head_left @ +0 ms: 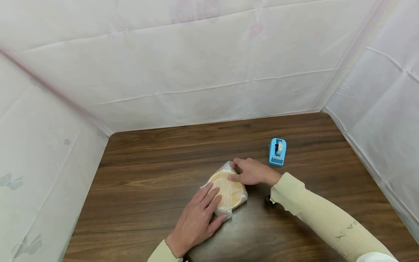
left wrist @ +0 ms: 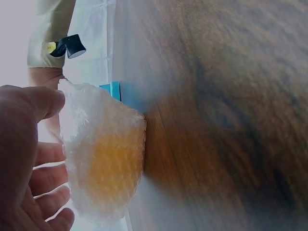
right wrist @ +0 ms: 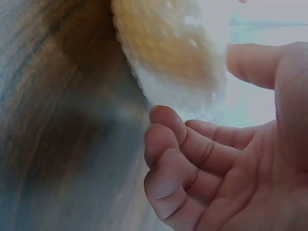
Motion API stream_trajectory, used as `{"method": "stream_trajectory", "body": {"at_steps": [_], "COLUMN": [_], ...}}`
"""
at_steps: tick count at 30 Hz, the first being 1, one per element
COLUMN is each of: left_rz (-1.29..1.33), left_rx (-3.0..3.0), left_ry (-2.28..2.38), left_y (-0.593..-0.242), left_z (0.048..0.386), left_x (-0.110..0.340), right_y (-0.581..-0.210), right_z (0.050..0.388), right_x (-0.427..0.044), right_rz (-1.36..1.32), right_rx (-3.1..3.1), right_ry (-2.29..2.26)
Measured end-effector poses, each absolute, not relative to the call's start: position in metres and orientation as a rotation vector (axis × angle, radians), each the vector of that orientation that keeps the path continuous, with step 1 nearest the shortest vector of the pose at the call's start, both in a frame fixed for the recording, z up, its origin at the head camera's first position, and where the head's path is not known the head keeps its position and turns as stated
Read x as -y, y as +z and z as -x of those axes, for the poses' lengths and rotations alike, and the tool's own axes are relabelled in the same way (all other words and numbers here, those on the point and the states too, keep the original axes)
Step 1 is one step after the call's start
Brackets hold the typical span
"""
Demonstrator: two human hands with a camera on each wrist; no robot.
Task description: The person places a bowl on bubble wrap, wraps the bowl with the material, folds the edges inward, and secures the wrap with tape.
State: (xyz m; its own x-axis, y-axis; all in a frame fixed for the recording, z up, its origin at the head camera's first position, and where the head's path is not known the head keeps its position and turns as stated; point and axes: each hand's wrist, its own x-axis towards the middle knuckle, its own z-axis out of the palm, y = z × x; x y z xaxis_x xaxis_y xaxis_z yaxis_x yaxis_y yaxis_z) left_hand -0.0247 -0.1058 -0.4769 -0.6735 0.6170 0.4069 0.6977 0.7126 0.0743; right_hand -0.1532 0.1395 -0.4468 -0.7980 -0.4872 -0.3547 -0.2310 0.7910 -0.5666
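Observation:
A bubble-wrapped package (head_left: 231, 193) lies on the brown wooden table, and a round yellow thing shows through its clear wrap. My left hand (head_left: 198, 218) rests on the near left part of the package, fingers extended across its top and thumb by the near corner. At the far right edge, my right hand (head_left: 252, 171) grips the package, its thumb on top and its fingers curled at the edge. The right wrist view shows those curled fingers (right wrist: 166, 139) beside the wrap. What exactly the yellow thing is cannot be made out.
A blue tape dispenser (head_left: 277, 152) with a roll of tape stands beyond my right hand, toward the back right of the table (head_left: 147, 163). Whitish sheeting (head_left: 196, 72) hangs along the back and both sides of the table.

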Motion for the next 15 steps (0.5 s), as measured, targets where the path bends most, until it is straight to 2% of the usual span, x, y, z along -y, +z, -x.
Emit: {"method": "stream_trajectory", "body": {"at_steps": [9,15], "left_rz": [0.977,0.775], "left_rx": [2.563,2.561], "left_ry": [-0.379,-0.465], "left_y": [-0.473,-0.457], "left_z": [0.027,0.044], "left_x": [0.106,0.110], "right_y": [-0.432,-0.402], "right_z": [0.150,0.146], "right_x": [-0.152,-0.155], "right_rz": [0.493,0.540], "right_rx": [-2.579,-2.856], "right_ry": [-0.711,-0.607]}}
